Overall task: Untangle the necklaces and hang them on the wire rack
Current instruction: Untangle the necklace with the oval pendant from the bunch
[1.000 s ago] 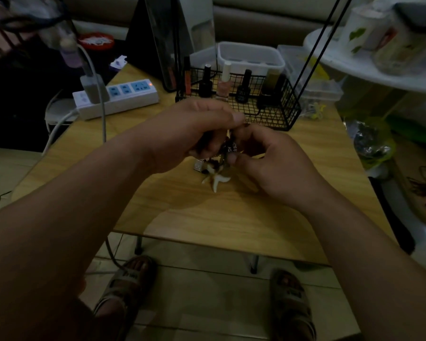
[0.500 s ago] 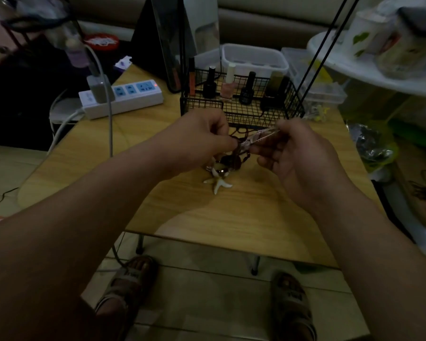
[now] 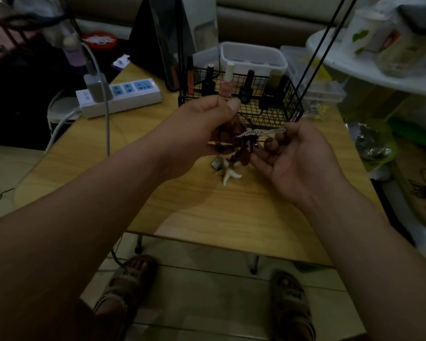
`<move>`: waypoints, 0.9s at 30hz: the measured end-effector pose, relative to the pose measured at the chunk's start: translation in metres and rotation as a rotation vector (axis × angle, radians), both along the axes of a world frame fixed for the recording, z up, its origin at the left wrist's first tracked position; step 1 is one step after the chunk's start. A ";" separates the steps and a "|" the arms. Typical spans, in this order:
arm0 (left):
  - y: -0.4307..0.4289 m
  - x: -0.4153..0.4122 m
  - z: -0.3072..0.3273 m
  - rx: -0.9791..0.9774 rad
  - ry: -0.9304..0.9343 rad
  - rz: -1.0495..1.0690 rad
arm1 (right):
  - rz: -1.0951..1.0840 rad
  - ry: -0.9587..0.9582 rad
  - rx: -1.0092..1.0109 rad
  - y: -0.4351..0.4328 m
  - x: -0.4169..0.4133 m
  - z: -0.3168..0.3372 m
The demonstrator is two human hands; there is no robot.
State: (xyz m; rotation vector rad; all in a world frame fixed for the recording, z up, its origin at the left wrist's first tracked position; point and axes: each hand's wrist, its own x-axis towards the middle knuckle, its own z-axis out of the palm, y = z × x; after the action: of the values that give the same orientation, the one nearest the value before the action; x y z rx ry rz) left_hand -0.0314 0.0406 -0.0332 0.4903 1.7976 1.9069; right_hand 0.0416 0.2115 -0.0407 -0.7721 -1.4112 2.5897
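A tangled bunch of necklaces hangs between my two hands above the wooden table. My left hand pinches dark brown cord at the top of the bunch. My right hand holds a silver chain stretched sideways from the knot. White starfish and shell pendants dangle down and touch the table. The black wire rack stands just behind my hands, with two thin black rods rising up to the right.
Several nail polish bottles fill the rack's basket. A white power strip with a plugged charger lies at the back left. Clear plastic boxes sit behind the rack. A white round shelf crowds the right side. My sandalled feet are below the table edge.
My hands have moved apart. The right hand has pulled the silver chain out sideways from the knot, and the left hand has lifted its cord higher.
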 end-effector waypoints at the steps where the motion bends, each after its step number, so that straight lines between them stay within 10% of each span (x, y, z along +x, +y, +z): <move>1: 0.000 0.000 0.000 0.005 -0.008 -0.004 | 0.018 -0.011 0.009 -0.001 0.001 -0.001; 5: 0.000 -0.001 -0.005 -0.048 -0.007 -0.005 | 0.173 0.000 0.102 -0.003 0.005 0.000; 11: -0.002 -0.001 -0.004 -0.143 0.030 0.027 | 0.330 0.137 0.968 0.001 0.015 0.001; 17: 0.000 0.002 -0.010 -0.359 0.328 0.097 | 0.356 0.130 1.249 -0.005 0.016 -0.010; 21: 0.002 0.001 -0.016 -0.409 0.398 0.127 | 0.222 0.170 1.165 -0.004 0.016 -0.009; 27: 0.000 -0.002 -0.016 -0.369 0.274 0.097 | 0.087 0.146 0.481 0.001 0.010 -0.002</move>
State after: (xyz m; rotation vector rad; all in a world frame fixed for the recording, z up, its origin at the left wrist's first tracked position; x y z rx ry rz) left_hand -0.0338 0.0410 -0.0494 0.5595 2.3259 1.5699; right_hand 0.0519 0.2128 -0.0431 -0.4497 -1.9393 2.1597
